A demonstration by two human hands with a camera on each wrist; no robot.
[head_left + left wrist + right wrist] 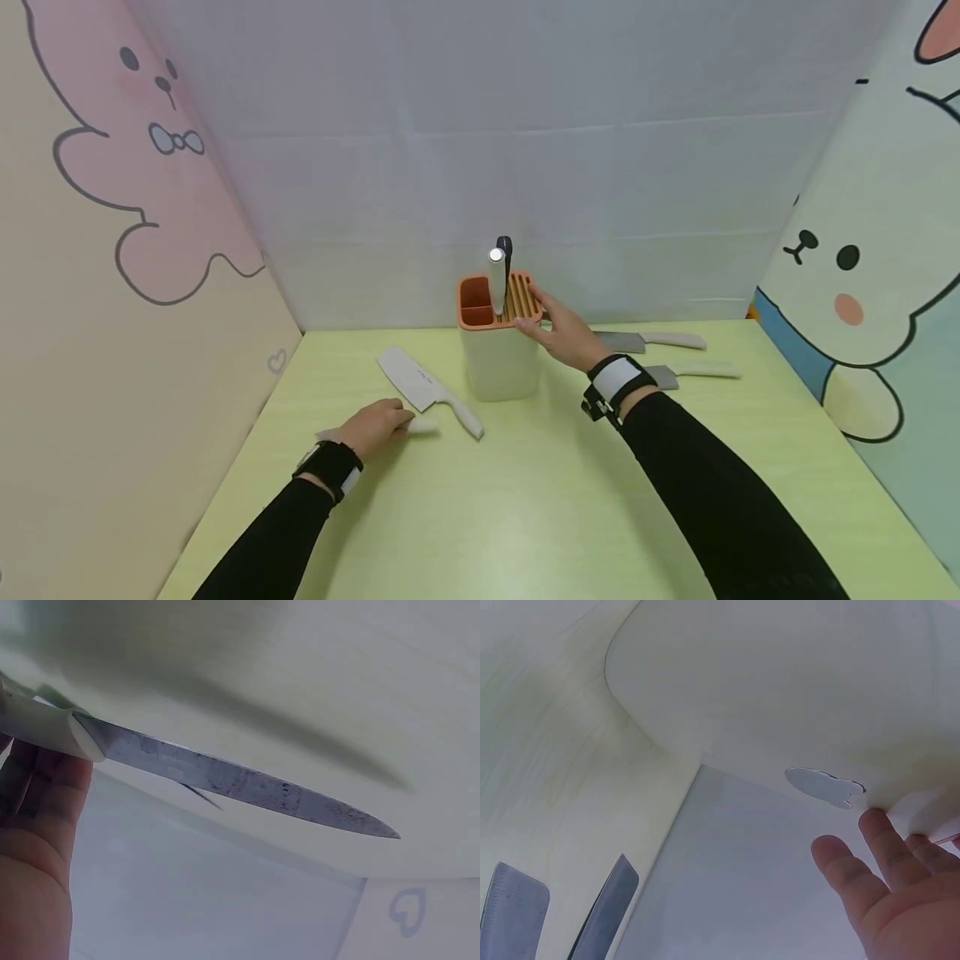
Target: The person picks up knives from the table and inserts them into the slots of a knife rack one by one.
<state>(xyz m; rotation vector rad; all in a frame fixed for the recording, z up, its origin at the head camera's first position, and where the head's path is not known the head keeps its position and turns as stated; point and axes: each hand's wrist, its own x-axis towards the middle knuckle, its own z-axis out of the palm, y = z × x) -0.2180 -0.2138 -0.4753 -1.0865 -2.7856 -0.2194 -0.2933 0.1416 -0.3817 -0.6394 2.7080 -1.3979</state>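
Observation:
My left hand (375,429) grips a knife by its white handle (423,426), low over the table at left. In the left wrist view, the narrow pointed blade (247,784) extends from that hand, its surface spotted. A white cleaver (408,379) with a pale handle lies just beyond. My right hand (566,333) touches the right end of a white knife block (498,367), thumb at the front rim and fingertips along the far side. Its orange top has slots and open compartments. A white-handled item (497,283) and a black-handled item (506,245) stand in it.
Two pale-handled knives with broad blades lie right of the block, one farther back (675,340) and one nearer (705,369). Behind the table (495,517) rises a pale back wall (450,167). Cartoon-printed walls flank both sides.

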